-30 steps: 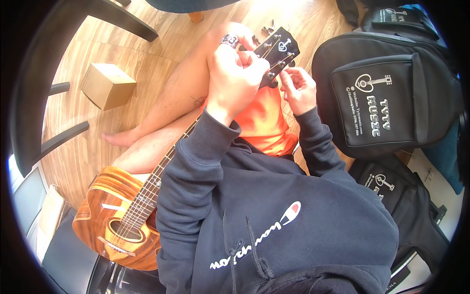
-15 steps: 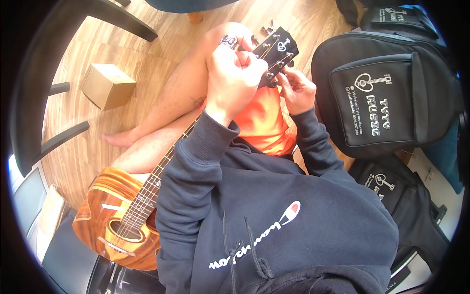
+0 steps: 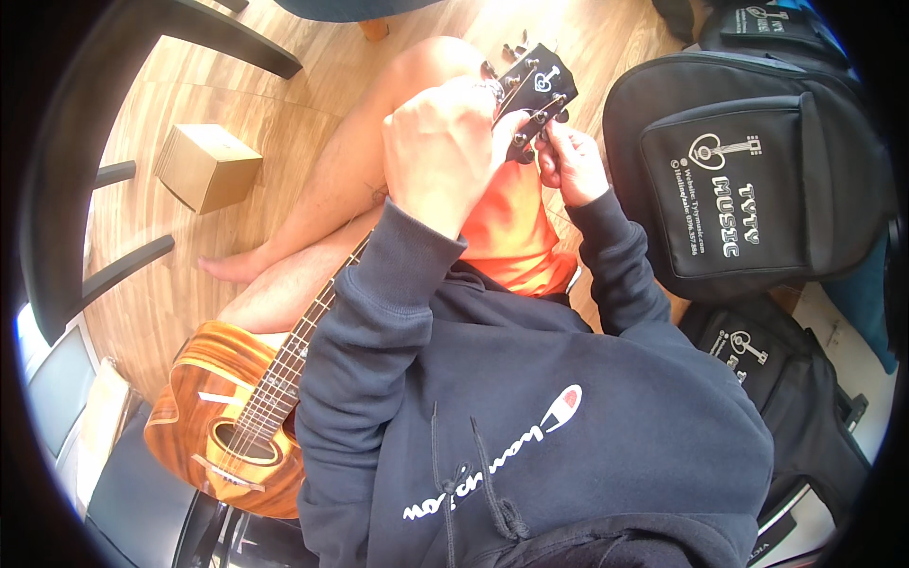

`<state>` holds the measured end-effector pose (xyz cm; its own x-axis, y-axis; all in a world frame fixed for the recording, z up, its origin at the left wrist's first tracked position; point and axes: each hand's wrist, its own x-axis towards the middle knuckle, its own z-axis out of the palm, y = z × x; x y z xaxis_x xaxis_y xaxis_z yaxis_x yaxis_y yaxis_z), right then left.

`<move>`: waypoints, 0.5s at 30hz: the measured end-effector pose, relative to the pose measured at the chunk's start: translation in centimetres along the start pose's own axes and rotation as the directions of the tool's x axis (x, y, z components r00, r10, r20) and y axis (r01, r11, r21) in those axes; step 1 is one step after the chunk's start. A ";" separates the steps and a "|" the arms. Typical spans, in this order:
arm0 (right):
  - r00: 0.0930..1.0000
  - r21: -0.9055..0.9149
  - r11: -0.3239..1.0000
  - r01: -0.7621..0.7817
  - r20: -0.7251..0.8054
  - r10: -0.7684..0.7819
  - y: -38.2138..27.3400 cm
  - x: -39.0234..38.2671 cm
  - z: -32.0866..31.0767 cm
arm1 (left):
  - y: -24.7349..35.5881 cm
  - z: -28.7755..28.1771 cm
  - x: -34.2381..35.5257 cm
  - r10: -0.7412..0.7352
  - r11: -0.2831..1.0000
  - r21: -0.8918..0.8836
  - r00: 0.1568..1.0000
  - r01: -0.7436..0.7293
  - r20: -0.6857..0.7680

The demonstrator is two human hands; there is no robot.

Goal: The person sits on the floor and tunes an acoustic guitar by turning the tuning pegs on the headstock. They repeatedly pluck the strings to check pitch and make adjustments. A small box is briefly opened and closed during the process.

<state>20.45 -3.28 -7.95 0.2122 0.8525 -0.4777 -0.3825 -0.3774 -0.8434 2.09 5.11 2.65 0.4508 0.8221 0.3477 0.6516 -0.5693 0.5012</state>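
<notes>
Hands are meeting at the far end of a guitar (image 3: 248,417) that is lying slantwise across the person's lap, its brown wooden body sitting near and to the left, its neck running up and away to the right. The left hand (image 3: 443,151) is curling shut around the top of the neck, just below the black headstock (image 3: 536,87), covering the strings there. The right hand (image 3: 568,163) is sitting just to the right of the headstock, its fingers (image 3: 549,142) pinching closed on one of the tuning pegs on that side. A small cardboard box (image 3: 206,168) is resting on the wooden floor (image 3: 170,284) well to the left, and a black padded bag (image 3: 748,170) is lying on the right, close beside the right hand.
</notes>
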 end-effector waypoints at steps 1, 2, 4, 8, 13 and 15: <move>1.000 -0.004 1.000 -0.006 0.000 0.006 0.0 0.0 0.0 | -0.1 0.1 0.1 -0.052 0.998 -0.043 0.999 0.052 0.015; 1.000 -0.009 1.000 -0.012 -0.001 0.012 -0.1 0.1 -0.1 | -0.2 0.2 0.2 -0.102 0.991 -0.085 0.994 0.105 0.032; 1.000 -0.014 1.000 -0.021 -0.004 0.021 -0.1 0.1 -0.1 | -0.3 0.2 0.4 -0.192 0.966 -0.155 0.977 0.205 0.097; 1.000 -0.007 0.999 -0.031 0.001 0.031 -0.3 0.1 0.0 | -0.2 0.0 0.7 -0.330 0.867 -0.303 0.911 0.396 0.247; 1.000 -0.024 1.000 0.005 0.010 -0.005 -0.3 0.1 0.0 | -0.7 0.4 0.6 -0.330 0.850 -0.348 0.915 0.395 0.232; 0.999 -0.069 0.997 0.039 0.008 -0.038 -0.2 0.1 -0.1 | -0.8 0.3 0.6 -0.364 0.829 -0.351 0.897 0.435 0.251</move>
<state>20.66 -3.12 -7.87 0.2196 0.8693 -0.4429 -0.3105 -0.3681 -0.8764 2.00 6.08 2.18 0.3205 0.9447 -0.0696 0.5225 -0.1151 0.8448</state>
